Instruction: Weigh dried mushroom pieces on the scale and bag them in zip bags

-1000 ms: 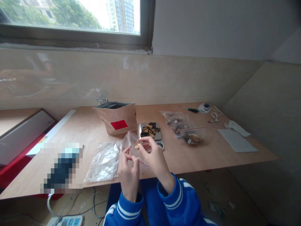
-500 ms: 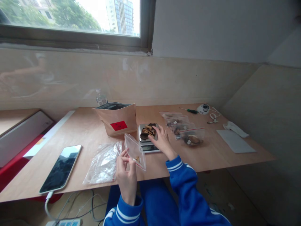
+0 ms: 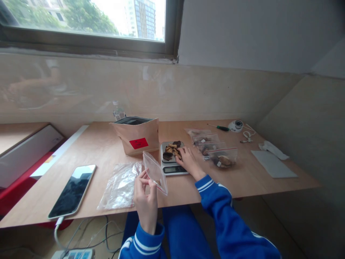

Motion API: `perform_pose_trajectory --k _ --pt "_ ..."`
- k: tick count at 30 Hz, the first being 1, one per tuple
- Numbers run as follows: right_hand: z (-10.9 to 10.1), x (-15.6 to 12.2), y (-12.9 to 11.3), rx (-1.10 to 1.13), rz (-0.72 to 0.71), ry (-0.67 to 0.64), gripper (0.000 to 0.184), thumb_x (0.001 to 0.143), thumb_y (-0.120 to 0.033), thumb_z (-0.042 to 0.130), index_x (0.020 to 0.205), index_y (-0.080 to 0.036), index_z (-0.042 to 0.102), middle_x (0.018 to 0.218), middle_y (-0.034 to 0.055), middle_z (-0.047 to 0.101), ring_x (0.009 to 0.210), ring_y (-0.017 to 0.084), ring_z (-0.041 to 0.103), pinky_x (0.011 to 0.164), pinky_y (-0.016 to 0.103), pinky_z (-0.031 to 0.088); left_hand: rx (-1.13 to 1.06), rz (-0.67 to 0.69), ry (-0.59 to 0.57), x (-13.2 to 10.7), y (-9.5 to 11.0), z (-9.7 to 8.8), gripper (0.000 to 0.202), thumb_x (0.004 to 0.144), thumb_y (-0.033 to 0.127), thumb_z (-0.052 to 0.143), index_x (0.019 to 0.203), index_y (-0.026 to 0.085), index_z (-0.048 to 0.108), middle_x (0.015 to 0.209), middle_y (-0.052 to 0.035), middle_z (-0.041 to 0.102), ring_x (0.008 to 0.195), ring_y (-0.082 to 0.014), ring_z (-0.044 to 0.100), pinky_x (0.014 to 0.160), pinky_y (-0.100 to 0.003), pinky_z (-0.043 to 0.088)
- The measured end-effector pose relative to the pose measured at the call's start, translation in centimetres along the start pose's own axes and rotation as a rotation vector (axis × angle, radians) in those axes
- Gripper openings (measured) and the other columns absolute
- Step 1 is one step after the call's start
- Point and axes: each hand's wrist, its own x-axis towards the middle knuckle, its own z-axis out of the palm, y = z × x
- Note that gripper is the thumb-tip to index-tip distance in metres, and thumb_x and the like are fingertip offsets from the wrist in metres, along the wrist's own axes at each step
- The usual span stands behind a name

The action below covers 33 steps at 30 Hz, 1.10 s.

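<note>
My left hand (image 3: 145, 196) pinches the rim of a small clear zip bag (image 3: 155, 173) and holds it up over the table's front edge; a brown piece lies at its bottom. My right hand (image 3: 189, 161) reaches to the small kitchen scale (image 3: 173, 166), fingers curled onto the dark and brown dried pieces (image 3: 172, 148) piled on its pan. I cannot see whether a piece is between the fingers.
A brown paper pouch with a red label (image 3: 137, 135) stands behind the scale. Several filled zip bags (image 3: 214, 149) lie to the right, a stack of empty clear bags (image 3: 121, 185) and a charging phone (image 3: 72, 190) to the left. A screwdriver (image 3: 219, 127) lies at the back.
My right hand left the bag after dropping a piece in and went forward to the pile on the scale. My left hand kept hold of the bag.
</note>
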Motion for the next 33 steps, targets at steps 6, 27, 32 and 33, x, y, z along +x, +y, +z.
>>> perform_pose_trajectory --k 6,27,32,33 --pt "1.6 0.3 1.1 -0.076 0.013 0.062 0.017 0.083 -0.026 0.049 0.094 -0.014 0.055 0.089 0.0123 0.056 0.086 0.027 0.051 0.075 0.037 0.044 -0.017 0.043 0.026 0.2 -0.8 0.2 0.014 0.083 0.026 0.052 0.072 0.020 0.045 0.118 -0.0109 0.060 0.114 -0.0247 0.057 0.095 -0.042 0.044" --pt "-7.2 -0.6 -6.8 1.147 0.391 0.068 0.031 0.091 -0.049 0.041 0.102 -0.021 0.049 0.069 -0.0026 0.053 0.054 0.011 0.051 0.051 0.023 0.044 0.071 0.128 -0.033 0.4 0.8 1.7 0.012 0.082 0.023 0.050 0.072 0.021 0.044 0.108 -0.0086 0.061 0.110 -0.0233 0.056 0.091 -0.039 0.045" --pt "-7.6 -1.5 -11.1 1.041 0.410 -0.147 0.021 0.083 -0.036 0.055 0.097 -0.020 0.053 0.079 0.0002 0.060 0.070 0.015 0.059 0.066 0.028 0.048 0.071 0.133 0.002 -0.5 0.9 2.0 0.013 0.085 0.026 0.048 0.074 0.022 0.041 0.108 -0.0102 0.057 0.109 -0.0235 0.054 0.089 -0.039 0.043" --pt "-7.4 -1.5 -11.4 0.949 0.424 -0.129 0.020 0.081 -0.033 0.057 0.096 -0.020 0.053 0.087 0.0028 0.062 0.078 0.017 0.060 0.072 0.030 0.048 0.073 0.130 0.025 -0.7 0.9 2.0 0.014 0.086 0.027 0.047 0.074 0.022 0.040 0.108 -0.0105 0.056 0.111 -0.0241 0.052 0.088 -0.040 0.043"
